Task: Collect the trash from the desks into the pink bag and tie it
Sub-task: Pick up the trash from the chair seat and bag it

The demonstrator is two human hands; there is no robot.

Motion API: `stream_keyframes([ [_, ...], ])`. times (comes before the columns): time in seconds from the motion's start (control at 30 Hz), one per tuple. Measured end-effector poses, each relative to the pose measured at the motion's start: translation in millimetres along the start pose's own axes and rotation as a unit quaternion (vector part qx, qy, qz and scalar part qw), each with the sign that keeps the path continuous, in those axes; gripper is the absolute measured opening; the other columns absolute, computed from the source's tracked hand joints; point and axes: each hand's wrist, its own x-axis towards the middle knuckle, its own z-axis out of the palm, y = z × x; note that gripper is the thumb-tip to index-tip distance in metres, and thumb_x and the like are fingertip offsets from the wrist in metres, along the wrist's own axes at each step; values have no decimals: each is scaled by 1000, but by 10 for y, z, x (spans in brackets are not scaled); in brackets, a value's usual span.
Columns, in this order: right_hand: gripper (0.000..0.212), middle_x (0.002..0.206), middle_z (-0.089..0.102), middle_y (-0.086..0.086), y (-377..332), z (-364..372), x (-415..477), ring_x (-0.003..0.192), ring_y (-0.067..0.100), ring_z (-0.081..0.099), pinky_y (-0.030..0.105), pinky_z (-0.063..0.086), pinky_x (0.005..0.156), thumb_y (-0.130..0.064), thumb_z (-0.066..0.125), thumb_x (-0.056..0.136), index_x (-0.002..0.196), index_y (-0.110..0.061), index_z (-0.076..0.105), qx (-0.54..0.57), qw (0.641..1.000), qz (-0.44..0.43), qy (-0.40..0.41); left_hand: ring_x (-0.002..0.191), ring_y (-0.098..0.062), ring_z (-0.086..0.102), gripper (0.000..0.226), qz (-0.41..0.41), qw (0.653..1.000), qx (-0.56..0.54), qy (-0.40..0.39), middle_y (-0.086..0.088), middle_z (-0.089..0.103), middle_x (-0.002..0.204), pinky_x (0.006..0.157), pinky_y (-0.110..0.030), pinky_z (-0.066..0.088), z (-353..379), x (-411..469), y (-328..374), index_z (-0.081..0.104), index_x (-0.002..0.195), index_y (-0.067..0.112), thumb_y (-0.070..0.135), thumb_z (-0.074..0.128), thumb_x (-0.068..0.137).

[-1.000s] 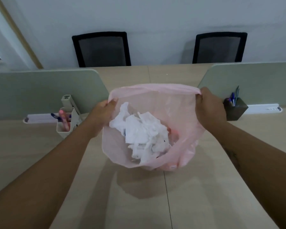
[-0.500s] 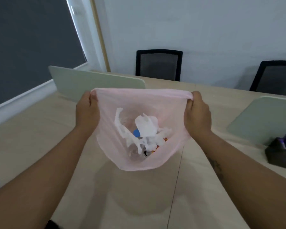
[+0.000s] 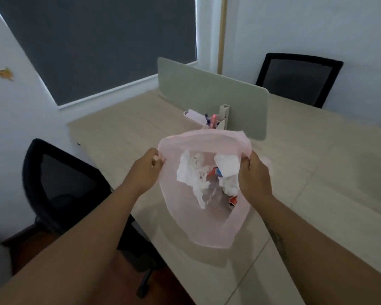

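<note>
A thin pink bag [image 3: 211, 227] hangs open above the light wood desk [image 3: 317, 172]. My left hand [image 3: 145, 172] pinches its rim on the left and my right hand [image 3: 254, 175] grips the rim on the right. Inside lie crumpled white tissues [image 3: 189, 175], a clear plastic piece and bits of red and blue packaging [image 3: 216, 172]. The mouth of the bag is held wide and faces me.
A white pen holder [image 3: 216, 123] with pens stands just behind the bag, against a grey-green divider [image 3: 211, 93]. One black mesh chair [image 3: 62, 186] sits at the desk's left end, another [image 3: 297, 78] at the far side. A dark window blind [image 3: 97, 45] fills the wall at the back left.
My view has swung to the left, from the two far chairs toward the window corner and the left chair. Both hands keep the bag's rim; the trash inside has shifted.
</note>
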Motion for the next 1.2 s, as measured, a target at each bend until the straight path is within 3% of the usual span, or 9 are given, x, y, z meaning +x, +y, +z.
stream_keyframes([
  [0.1,38,122,63,13,-12,280,-201,110,35,58,45,47,94,-34,34,102,129,-14,52,-9,999,2,-35,117,-31,53,65,-87,989,107,-57,-10,55,129,92,-42,47,-82,-299,-358,37,138,30,71,38,88],
  [0.2,37,118,65,13,-26,538,-407,107,36,59,43,48,89,-32,34,101,130,-17,52,-15,997,-18,-77,137,-33,31,69,-150,921,320,-163,-4,37,150,106,-45,32,-112,-551,-637,27,148,36,72,28,89],
  [0.4,41,123,64,4,-68,1067,-801,111,29,60,37,45,90,-32,32,102,140,-24,44,-93,979,-94,-153,139,-30,25,76,-216,755,526,-327,-1,35,152,114,-60,8,-131,-704,-987,30,149,33,74,33,85],
  [0.53,45,130,60,2,-79,1471,-995,115,25,57,36,42,94,-35,31,102,146,-27,35,-153,960,-98,-212,144,-33,13,88,-211,700,577,-364,-1,30,155,111,-65,-3,-211,-731,-1211,23,153,29,80,33,82],
  [0.83,51,110,55,10,36,2092,-1207,95,32,58,43,48,86,-30,32,100,151,-28,25,-244,938,-83,-232,144,-41,8,73,-96,716,625,-297,-10,17,160,109,-69,-4,-516,-1139,-1837,22,153,27,66,30,92],
  [0.93,49,105,58,15,111,2221,-1204,86,36,60,43,50,75,-23,37,98,147,-18,36,-307,916,-113,-232,145,-39,10,65,-69,764,588,-257,-9,16,161,112,-64,-4,-428,-1229,-2048,18,153,28,59,24,97],
  [1.03,48,80,62,14,240,2373,-1179,60,33,59,38,49,54,-19,38,84,124,-6,62,-379,882,-164,-228,143,-35,18,59,-59,822,518,-230,-8,23,159,115,-59,1,-233,-1236,-2288,27,151,30,53,30,97],
  [1.13,52,84,63,13,287,2536,-1115,69,33,60,39,49,64,-19,37,80,122,-2,62,-398,863,-204,-236,120,-39,49,52,-75,877,437,-186,-15,57,134,108,-61,27,-8,-1248,-2504,62,126,22,45,48,82],
  [1.2,53,87,61,14,287,2656,-1047,77,34,58,41,45,71,-20,38,81,126,-2,59,-392,862,-227,-229,106,-39,59,52,-70,895,414,-153,-17,67,119,99,-59,41,152,-1245,-2687,71,112,18,44,58,69],
])
